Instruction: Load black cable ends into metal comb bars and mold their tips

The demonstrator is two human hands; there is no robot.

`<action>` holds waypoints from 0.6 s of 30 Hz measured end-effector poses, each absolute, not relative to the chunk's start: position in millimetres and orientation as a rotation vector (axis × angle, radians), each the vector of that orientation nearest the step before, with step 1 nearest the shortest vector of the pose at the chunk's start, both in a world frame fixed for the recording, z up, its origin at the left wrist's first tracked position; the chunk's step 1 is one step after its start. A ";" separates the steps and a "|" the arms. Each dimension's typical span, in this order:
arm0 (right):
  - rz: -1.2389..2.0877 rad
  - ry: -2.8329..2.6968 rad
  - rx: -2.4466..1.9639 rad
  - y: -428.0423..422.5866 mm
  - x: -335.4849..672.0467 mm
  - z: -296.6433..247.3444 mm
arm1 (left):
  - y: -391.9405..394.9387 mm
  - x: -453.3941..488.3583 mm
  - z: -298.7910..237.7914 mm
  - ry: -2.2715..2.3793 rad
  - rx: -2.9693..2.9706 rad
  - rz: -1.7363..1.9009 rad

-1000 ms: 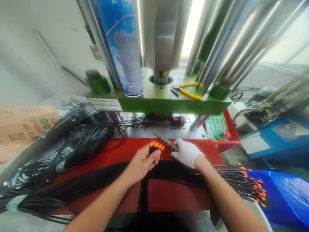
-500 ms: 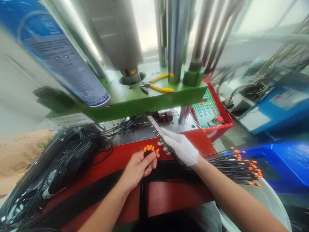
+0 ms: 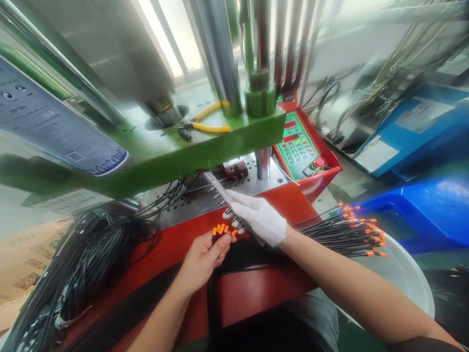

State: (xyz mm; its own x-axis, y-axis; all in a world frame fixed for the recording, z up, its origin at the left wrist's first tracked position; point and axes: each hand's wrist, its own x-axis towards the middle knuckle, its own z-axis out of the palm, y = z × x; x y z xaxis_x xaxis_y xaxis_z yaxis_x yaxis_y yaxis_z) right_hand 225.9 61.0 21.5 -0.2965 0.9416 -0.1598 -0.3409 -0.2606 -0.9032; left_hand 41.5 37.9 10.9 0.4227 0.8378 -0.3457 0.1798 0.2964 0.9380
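Observation:
My left hand (image 3: 207,256), bare, is closed round a small bunch of black cables with orange tips (image 3: 221,229); the cables hang down below it. Just right of it, my right hand (image 3: 261,219) wears a white glove and grips a metal bar (image 3: 219,190) with a row of small pins along its left side. The bar slants up and away toward the press, its far end near the green plate's underside. The fingertips of both hands are close together over the red table (image 3: 264,288).
A green press plate (image 3: 205,151) carries yellow-handled pliers (image 3: 210,128) and a spray can (image 3: 84,142). More orange-tipped cables (image 3: 351,230) lie at right above a white bucket (image 3: 421,274). Tangled black cables (image 3: 91,244) pile up left. A red control box (image 3: 322,171) stands behind right.
The camera view has turned, so the press, pliers and hands sit further left in the picture. Both hands keep their holds and stay side by side.

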 end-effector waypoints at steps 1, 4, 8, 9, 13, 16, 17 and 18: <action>1.728 -0.981 -0.921 61.2 225.9 21.0 | 38.3 41.4 10.3 1.078 1.231 0.563; 1.743 -0.983 -0.927 61.3 225.0 19.1 | 39.5 41.0 8.0 1.066 1.245 0.535; 1.689 -1.018 -1.007 60.9 219.9 15.8 | 37.5 44.5 6.8 1.111 1.263 0.538; 1.663 -1.028 -1.038 60.6 218.1 15.0 | 36.0 46.6 7.1 1.152 1.299 0.548; 1.617 -1.042 -1.105 59.3 213.3 13.5 | 29.7 55.1 9.2 1.335 1.511 0.582; 1.645 -1.027 -1.093 60.0 214.9 13.6 | 29.8 55.4 9.1 1.319 1.506 0.553; 1.659 -1.018 -1.071 60.8 216.5 13.4 | 31.0 54.2 8.6 1.293 1.478 0.544; 1.674 -1.012 -1.039 61.7 218.5 13.2 | 32.5 52.7 7.9 1.268 1.443 0.544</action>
